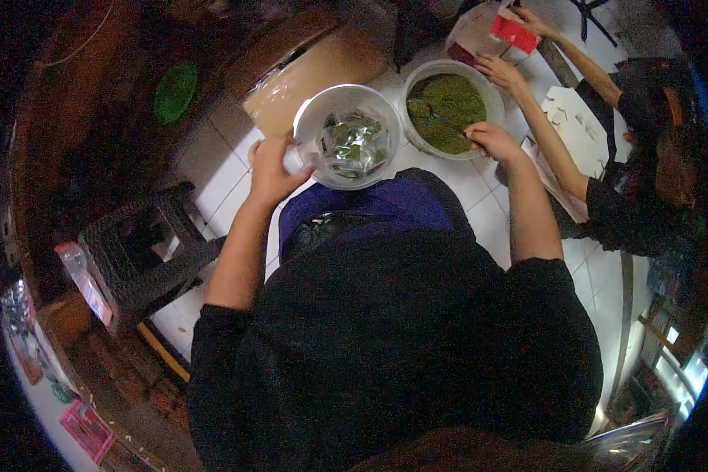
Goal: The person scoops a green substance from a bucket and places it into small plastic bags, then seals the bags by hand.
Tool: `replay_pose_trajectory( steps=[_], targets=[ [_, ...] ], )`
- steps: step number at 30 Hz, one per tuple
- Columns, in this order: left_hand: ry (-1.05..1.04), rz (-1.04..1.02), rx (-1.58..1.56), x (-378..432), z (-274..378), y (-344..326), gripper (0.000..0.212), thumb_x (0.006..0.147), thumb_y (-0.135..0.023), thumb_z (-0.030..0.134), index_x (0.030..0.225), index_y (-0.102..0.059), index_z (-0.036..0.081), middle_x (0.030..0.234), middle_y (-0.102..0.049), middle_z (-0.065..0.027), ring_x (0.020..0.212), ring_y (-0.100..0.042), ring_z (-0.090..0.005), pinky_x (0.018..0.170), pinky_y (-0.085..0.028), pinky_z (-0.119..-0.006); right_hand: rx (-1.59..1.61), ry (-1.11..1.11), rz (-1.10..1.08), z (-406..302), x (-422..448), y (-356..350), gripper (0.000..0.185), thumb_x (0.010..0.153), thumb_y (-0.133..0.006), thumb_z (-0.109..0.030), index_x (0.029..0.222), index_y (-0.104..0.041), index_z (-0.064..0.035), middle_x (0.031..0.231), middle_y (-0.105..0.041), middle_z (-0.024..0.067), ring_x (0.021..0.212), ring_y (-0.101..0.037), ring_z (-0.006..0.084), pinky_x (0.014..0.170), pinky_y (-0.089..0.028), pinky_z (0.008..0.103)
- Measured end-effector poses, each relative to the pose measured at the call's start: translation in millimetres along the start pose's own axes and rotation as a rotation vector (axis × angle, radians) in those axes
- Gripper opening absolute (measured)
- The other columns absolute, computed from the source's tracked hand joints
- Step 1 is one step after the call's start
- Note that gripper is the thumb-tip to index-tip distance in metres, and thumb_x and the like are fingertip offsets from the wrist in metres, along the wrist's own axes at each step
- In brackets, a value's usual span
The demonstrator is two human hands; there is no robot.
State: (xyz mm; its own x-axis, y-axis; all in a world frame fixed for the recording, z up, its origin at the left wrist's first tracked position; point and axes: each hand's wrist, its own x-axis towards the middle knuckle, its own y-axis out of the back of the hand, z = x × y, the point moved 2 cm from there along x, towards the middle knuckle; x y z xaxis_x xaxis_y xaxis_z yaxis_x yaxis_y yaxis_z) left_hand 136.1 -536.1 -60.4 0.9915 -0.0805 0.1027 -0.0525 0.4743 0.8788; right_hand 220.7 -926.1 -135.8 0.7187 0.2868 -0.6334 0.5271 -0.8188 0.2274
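Observation:
My left hand point(278, 168) is at the left rim of a translucent plastic tub point(383, 162), with a small clear, whitish piece, perhaps a plastic bag, between its fingers. Inside that tub lie several clear packets point(357, 141) with green contents. My right hand point(491, 141) grips the handle of a metal spoon point(445, 122) over a second round tub point(495, 97), which holds green ground material point(448, 88). The spoon's bowl is heaped with the same material. The two tubs stand side by side before my lap.
A co-worker's hands point(501, 71) at the upper right hold a red packet point(516, 33) over another clear tub. A cardboard sheet point(307, 76) lies behind the left tub. A dark stool point(147, 248) stands at left; a white cut-out board point(575, 130) is at right.

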Motion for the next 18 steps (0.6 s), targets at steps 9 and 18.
replay_pose_trajectory(
  steps=[9, 18],
  targets=[
    [-0.152, -0.116, 0.144, 30, 34, -35, 0.046, 0.049, -0.069, 0.026, 0.087, -0.048, 0.012, 0.087, -0.052, -0.0056, 0.089, -0.046, -0.023, 0.084, -0.026, -0.046, -0.268, 0.144, -0.247, -96, -45, -34, 0.017, 0.074, -0.051, -0.02, 0.081, -0.057, -0.0055, 0.059, -0.051, 0.0001, 0.051, -0.046, 0.0072, 0.042, -0.037, 0.0209],
    [-0.162, -0.164, 0.114, 22, 51, -37, 0.045, 0.05, -0.068, 0.027, 0.088, -0.048, 0.012, 0.089, -0.051, -0.0055, 0.09, -0.046, -0.0219, 0.086, -0.024, -0.044, -0.626, 0.363, -0.232, -125, -53, -89, 0.013, 0.074, -0.05, -0.018, 0.079, -0.057, -0.0078, 0.06, -0.051, 0.0026, 0.052, -0.049, 0.0133, 0.045, -0.039, 0.0252]
  ],
)
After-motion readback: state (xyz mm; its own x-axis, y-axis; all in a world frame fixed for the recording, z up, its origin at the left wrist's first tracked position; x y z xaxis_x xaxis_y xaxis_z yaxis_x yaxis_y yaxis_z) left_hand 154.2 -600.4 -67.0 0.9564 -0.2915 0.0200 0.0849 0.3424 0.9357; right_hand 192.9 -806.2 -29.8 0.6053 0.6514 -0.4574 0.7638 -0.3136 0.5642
